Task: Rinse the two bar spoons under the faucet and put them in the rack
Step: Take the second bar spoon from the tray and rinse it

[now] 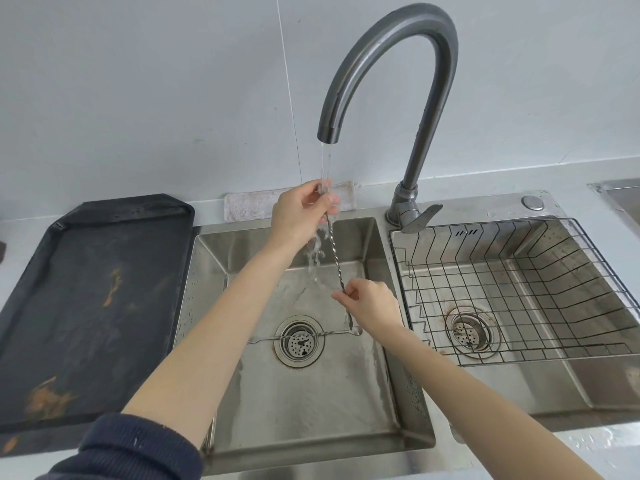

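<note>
Water runs from the curved grey faucet (391,57) into the left sink basin (377,237). I hold one twisted bar spoon (335,258) almost upright in the stream. My left hand (301,216) grips its upper end right under the water. My right hand (370,306) pinches the lower part of its stem. The second bar spoon (332,333) lies flat on the basin floor, across the drain, with its fork end at the left. A black wire rack (512,292) sits in the right basin with nothing in it.
A dark, stained tray (90,306) lies on the counter left of the sinks. A folded cloth (249,206) rests behind the left basin against the wall. The faucet lever (420,218) stands between the basins. Another metal edge (620,199) shows at far right.
</note>
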Tool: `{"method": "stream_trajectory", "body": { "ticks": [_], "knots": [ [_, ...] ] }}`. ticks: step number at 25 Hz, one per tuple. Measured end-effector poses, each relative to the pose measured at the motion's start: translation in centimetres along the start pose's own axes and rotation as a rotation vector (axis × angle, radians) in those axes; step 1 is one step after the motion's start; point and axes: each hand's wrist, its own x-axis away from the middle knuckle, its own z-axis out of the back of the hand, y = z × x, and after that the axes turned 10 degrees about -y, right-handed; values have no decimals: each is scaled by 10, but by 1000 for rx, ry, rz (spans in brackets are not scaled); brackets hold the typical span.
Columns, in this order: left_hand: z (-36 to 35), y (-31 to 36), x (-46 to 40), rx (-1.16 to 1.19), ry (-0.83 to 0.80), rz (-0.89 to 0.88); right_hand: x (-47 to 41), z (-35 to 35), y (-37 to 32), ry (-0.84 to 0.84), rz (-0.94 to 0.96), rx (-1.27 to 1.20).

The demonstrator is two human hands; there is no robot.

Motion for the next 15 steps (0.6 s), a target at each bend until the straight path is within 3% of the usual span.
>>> {"method": "stream_trajectory", "body": {
  "ticks": [7, 12, 15],
  "knots": [
    [-2, 6, -2, 78, -19, 11, -2, 2, -3, 28, 85, -59],
    [-9, -12, 5, -41, -80, 66, -7, 8, -11, 88, 134, -67],
    [-5, -8, 1, -52, -31, 55, -4, 6, -8, 65, 105, -51]
  ]
}}
